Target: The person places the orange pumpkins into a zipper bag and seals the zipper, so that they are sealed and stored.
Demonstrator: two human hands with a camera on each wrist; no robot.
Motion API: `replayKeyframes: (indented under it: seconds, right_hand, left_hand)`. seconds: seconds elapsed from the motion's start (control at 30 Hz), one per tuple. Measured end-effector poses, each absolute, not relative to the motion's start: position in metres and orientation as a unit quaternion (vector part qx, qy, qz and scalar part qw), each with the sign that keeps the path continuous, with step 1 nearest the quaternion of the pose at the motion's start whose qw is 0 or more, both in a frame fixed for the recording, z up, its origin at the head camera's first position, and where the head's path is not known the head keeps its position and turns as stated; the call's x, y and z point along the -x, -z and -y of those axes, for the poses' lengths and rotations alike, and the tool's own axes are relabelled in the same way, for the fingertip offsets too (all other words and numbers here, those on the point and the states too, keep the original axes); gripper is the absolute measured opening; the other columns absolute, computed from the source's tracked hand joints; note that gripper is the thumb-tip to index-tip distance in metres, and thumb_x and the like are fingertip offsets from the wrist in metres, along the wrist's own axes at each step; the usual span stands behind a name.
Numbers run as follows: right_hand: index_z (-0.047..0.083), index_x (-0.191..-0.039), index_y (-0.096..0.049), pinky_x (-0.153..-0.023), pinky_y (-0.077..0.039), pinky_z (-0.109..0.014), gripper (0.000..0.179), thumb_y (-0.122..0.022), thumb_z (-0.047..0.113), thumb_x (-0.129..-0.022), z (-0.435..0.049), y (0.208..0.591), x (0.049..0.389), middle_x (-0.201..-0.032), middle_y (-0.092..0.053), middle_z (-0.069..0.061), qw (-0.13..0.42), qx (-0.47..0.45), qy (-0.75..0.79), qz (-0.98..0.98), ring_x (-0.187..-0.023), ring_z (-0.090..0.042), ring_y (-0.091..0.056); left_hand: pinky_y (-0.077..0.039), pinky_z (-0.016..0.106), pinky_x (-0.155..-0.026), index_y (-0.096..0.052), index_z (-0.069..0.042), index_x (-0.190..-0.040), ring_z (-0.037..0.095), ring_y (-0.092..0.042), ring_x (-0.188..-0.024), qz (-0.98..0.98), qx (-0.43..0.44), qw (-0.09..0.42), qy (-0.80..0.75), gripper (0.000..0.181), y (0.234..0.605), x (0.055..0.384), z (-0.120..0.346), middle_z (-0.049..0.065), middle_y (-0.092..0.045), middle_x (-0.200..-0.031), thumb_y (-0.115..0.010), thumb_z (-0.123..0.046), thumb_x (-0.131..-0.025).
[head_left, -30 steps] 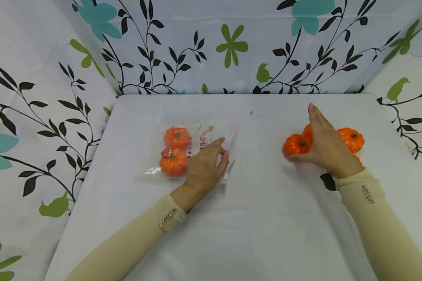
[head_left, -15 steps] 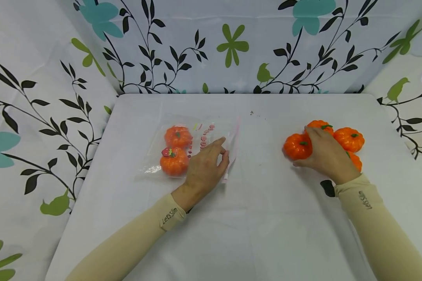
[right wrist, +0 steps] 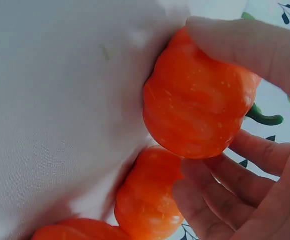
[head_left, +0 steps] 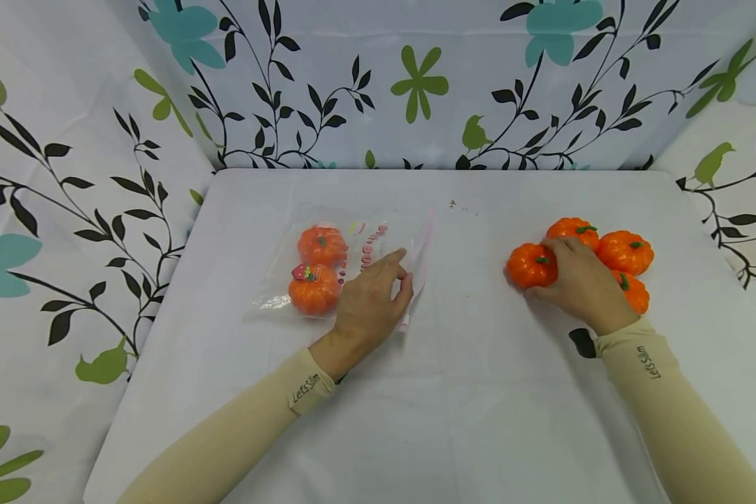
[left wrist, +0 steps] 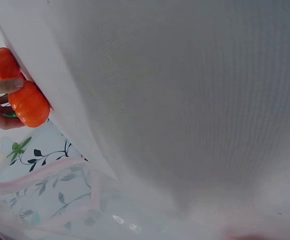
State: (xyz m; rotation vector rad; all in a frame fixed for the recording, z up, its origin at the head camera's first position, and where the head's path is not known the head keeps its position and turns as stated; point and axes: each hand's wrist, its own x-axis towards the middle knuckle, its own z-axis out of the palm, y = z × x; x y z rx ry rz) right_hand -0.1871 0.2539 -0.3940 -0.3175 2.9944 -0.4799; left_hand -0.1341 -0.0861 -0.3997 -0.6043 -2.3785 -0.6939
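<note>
A clear zip bag with red print and a pink edge lies on the left side of the table, two orange toy pumpkins inside it. Over the bag's right part is my left hand, index finger extended, thumb and another finger pinching the bag near its mouth; the exact contact is partly hidden. On the right, my right hand holds the leftmost loose toy pumpkin. The right wrist view shows the thumb over this toy pumpkin and fingers curved beneath it.
Other orange toy pumpkins stand close around the right hand: one behind, one to the right, and one beside the wrist. The white table is bordered by a patterned curtain at the back and sides.
My right hand has lowered from above the group, and its fingers have closed round the leftmost toy pumpkin. The left hand and the bag stay nearly still.
</note>
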Motion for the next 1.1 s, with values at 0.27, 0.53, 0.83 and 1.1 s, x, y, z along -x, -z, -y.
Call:
replayKeyframes:
  seconds: [0.27,0.53,0.83,1.1]
  right_hand:
    - [0.000,-0.147,-0.043,-0.105,-0.039,-0.062,0.085,-0.085,0.033,-0.081,-0.239,0.387,0.183,-0.139,-0.050,-0.023,0.096,0.117,0.247,-0.957,-0.126,-0.042,-0.046]
    - [0.006,-0.147,-0.046,-0.102,-0.047,-0.052,0.083,-0.086,0.035,-0.081,-0.190,0.382,0.180,-0.140,-0.054,-0.012,0.139,0.164,0.351,-0.911,-0.119,-0.031,-0.053]
    - [0.006,-0.143,-0.053,-0.098,-0.051,-0.046,0.077,-0.088,0.031,-0.079,-0.135,0.383,0.183,-0.133,-0.060,-0.006,0.152,0.210,0.381,-0.888,-0.114,-0.026,-0.058]
    - [0.011,-0.132,-0.062,-0.094,-0.052,-0.044,0.061,-0.086,0.031,-0.080,-0.107,0.394,0.193,-0.121,-0.065,0.001,0.148,0.254,0.397,-0.869,-0.110,-0.021,-0.060]
  left_hand:
    - [-0.061,0.034,-0.074,-0.063,-0.005,-0.086,0.025,-0.072,-0.103,0.891,0.229,0.291,0.262,0.011,0.401,0.133,0.085,0.013,-0.071,-0.121,-0.071,-0.010,-0.091]
    - [-0.061,0.034,-0.076,-0.063,-0.006,-0.086,0.025,-0.072,-0.105,0.895,0.224,0.286,0.258,0.011,0.399,0.132,0.085,0.013,-0.071,-0.122,-0.071,-0.011,-0.091]
    - [-0.058,0.034,-0.085,-0.063,-0.006,-0.088,0.025,-0.070,-0.110,0.898,0.233,0.278,0.247,0.011,0.400,0.130,0.086,0.013,-0.070,-0.125,-0.071,-0.012,-0.091]
    - [-0.046,0.041,-0.107,-0.065,-0.002,-0.088,0.025,-0.068,-0.113,0.887,0.258,0.297,0.240,0.009,0.400,0.131,0.087,0.015,-0.070,-0.123,-0.070,-0.009,-0.091]
